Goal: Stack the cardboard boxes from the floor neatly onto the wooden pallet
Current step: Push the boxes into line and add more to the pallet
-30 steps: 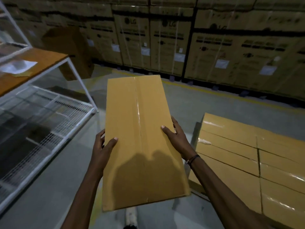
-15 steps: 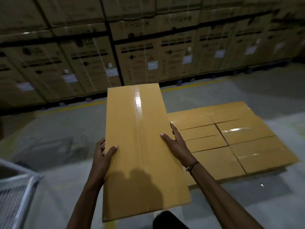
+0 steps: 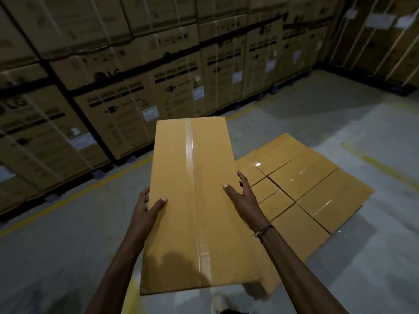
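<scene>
Both hands, left and right, grip a box above grey floor; stacked cartons, seemingly blurred, line the wall.

A grey concrete floor carries everything here. A yellow painted line runs across it, parallel to a wall of tall printed appliance cartons, which stand on dark pallet feet at the floor's far edge. More strapped cartons fill the right-hand corner. To the right lies a flat layer of tan taped boxes, packed edge to edge in one level; what is under them cannot be seen. Worn yellow smears mark the floor just beyond that layer
</scene>
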Tool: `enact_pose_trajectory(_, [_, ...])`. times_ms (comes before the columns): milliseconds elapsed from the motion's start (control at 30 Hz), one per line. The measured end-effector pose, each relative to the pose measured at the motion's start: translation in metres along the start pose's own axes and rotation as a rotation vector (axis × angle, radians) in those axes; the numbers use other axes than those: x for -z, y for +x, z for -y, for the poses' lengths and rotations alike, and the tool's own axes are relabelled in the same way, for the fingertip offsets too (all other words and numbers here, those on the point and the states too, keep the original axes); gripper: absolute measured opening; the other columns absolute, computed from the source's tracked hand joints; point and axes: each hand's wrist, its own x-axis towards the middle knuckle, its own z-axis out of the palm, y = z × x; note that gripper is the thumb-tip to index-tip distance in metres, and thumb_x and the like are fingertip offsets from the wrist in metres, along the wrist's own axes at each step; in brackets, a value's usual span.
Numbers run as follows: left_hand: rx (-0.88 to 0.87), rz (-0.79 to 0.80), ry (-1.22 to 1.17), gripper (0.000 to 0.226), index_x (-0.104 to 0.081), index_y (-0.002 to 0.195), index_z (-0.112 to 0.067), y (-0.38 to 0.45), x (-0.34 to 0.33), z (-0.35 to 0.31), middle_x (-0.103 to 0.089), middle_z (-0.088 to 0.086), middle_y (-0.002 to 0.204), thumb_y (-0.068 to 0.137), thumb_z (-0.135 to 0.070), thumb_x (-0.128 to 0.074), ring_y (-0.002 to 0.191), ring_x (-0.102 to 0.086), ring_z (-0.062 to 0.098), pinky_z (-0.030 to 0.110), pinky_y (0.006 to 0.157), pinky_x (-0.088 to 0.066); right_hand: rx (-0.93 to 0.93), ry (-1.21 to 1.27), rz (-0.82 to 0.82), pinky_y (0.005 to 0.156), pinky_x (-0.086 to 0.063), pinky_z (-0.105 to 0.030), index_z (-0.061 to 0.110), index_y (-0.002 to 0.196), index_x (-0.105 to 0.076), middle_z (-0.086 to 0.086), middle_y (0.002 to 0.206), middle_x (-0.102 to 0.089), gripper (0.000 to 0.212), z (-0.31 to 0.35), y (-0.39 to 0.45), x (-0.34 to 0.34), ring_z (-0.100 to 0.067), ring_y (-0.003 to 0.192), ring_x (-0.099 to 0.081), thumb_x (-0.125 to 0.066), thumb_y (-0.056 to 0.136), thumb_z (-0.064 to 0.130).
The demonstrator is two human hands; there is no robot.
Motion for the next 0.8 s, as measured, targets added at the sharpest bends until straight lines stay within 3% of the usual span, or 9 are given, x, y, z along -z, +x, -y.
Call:
enact_pose_trajectory(100, [-0.029, 0.09, 0.027, 0.069, -0.039, 0.155, -0.034, 0.061, 0.001, -0.013, -0.05, 0.001, 0.152, 0.095, -0.046, -0.071, 0.133, -0.052, 0.022, 0.04, 0.1, -0.047, -0.014, 0.02, -0.057, 0.104, -0.036, -0.031, 0.05, 0.157, -0.031, 0.016, 0.157, -0.037, 0.073, 0.009, 0.039, -0.01, -0.002, 0.14, -0.032, -0.069, 0.096, 0.055])
enact_pose_trajectory(233, [-0.076, 0.216, 0.035, 0.066, -0.039, 0.155, -0.038, 0.139, -0.001, -0.033, -0.052, -0.009, 0.147, 0.097, -0.046, -0.068, 0.127, -0.054, 0.015, 0.026, 0.092, -0.045, -0.029, 0.05, -0.129, 0.119, -0.038, -0.043, 0.058, 0.156, -0.029, 0.019, 0.164, -0.032, 0.083, 0.018, 0.091, -0.027, -0.007, 0.15, -0.031, -0.072, 0.086, 0.068])
enact_pose_trajectory(433, [-0.14, 0.385, 0.032, 0.061, -0.041, 0.152, -0.038, 0.273, -0.002, -0.048, -0.055, -0.01, 0.141, 0.097, -0.044, -0.067, 0.12, -0.057, 0.009, 0.033, 0.092, -0.048, -0.033, 0.083, -0.263, 0.123, -0.036, -0.05, 0.07, 0.148, -0.027, 0.019, 0.166, -0.028, 0.086, 0.026, 0.169, -0.07, -0.011, 0.153, -0.032, -0.074, 0.076, 0.078])
enact_pose_trajectory(500, [-0.151, 0.442, 0.034, 0.065, -0.04, 0.153, -0.039, 0.319, 0.002, -0.052, -0.053, -0.011, 0.143, 0.095, -0.046, -0.068, 0.125, -0.055, 0.013, 0.036, 0.097, -0.047, -0.044, 0.092, -0.313, 0.124, -0.033, -0.049, 0.068, 0.151, -0.025, 0.018, 0.168, -0.027, 0.087, 0.031, 0.191, -0.089, -0.012, 0.154, -0.03, -0.074, 0.079, 0.076])
enact_pose_trajectory(633, [-0.144, 0.56, 0.043, 0.069, -0.036, 0.15, -0.039, 0.398, 0.008, -0.066, -0.049, -0.008, 0.144, 0.092, -0.05, -0.07, 0.129, -0.052, 0.016, 0.039, 0.1, -0.047, -0.081, 0.114, -0.441, 0.121, -0.026, -0.035, 0.054, 0.161, -0.017, 0.015, 0.172, -0.017, 0.086, 0.049, 0.224, -0.128, -0.011, 0.157, -0.02, -0.07, 0.093, 0.058])
enact_pose_trajectory(800, [-0.159, 0.702, 0.053, 0.071, -0.038, 0.143, -0.037, 0.476, -0.007, -0.083, -0.052, -0.006, 0.143, 0.085, -0.054, -0.075, 0.128, -0.056, 0.017, 0.045, 0.103, -0.051, -0.135, 0.146, -0.569, 0.119, -0.024, -0.036, 0.054, 0.162, -0.015, 0.015, 0.173, -0.013, 0.085, 0.066, 0.26, -0.151, -0.016, 0.159, -0.016, -0.068, 0.095, 0.056])
